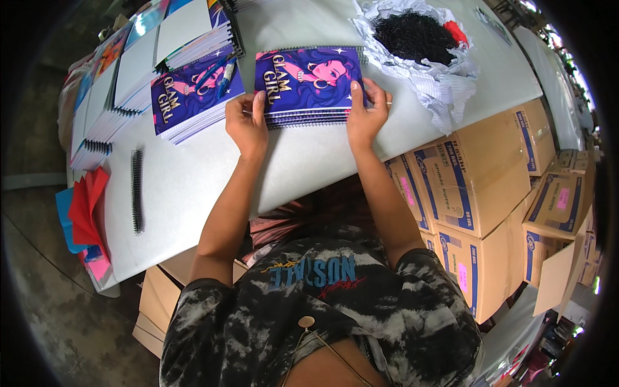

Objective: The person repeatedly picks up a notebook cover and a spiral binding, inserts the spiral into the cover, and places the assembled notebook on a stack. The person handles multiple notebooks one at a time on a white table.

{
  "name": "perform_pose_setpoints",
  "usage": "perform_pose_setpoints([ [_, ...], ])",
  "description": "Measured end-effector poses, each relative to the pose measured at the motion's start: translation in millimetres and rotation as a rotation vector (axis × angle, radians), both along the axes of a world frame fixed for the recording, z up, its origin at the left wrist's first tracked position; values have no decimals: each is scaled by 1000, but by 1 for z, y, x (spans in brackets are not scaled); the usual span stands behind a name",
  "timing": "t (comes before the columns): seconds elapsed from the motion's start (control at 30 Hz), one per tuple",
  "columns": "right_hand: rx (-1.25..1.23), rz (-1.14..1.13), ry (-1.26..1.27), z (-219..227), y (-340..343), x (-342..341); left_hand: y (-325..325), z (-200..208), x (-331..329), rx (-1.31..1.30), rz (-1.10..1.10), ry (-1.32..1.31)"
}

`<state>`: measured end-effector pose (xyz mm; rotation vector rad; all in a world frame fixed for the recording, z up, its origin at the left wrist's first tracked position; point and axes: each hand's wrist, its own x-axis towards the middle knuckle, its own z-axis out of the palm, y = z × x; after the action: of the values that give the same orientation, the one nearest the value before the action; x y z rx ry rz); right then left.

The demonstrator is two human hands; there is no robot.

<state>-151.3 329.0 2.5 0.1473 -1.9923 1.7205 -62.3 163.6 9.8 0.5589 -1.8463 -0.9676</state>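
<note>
A small stack of spiral notebooks point(309, 80) with purple illustrated covers lies on the white table in front of me, black coils along its far and near edges. My left hand point(247, 126) grips its left side, thumb on the cover's edge. At the right side, my right hand point(369, 115) is closed on the same stack, its thumb lying on top of the cover. Just left of it is another pile of purple-covered sheets point(169, 106). Pens point(225, 79), blue and white, rest on that pile.
Taller piles of notebooks point(126, 77) stand at the far left. A loose black coil point(133, 193) lies near red and blue sheets point(90, 200). Crumpled white paper point(429, 87) holds tangled black strands point(412, 37) at far right. Cardboard boxes point(477, 187) are stacked beside the table.
</note>
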Motion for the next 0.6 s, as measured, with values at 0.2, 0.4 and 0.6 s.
perform_pose_setpoints([
  [0.2,-47,86,-114,11,-5,-1,1,-4,0,140,-14,-36],
  [0.4,-83,105,-199,13,-3,-11,6,1,1,276,4,-49],
  [0.6,-195,122,-101,10,-12,-13,10,-7,-6,241,56,-45],
])
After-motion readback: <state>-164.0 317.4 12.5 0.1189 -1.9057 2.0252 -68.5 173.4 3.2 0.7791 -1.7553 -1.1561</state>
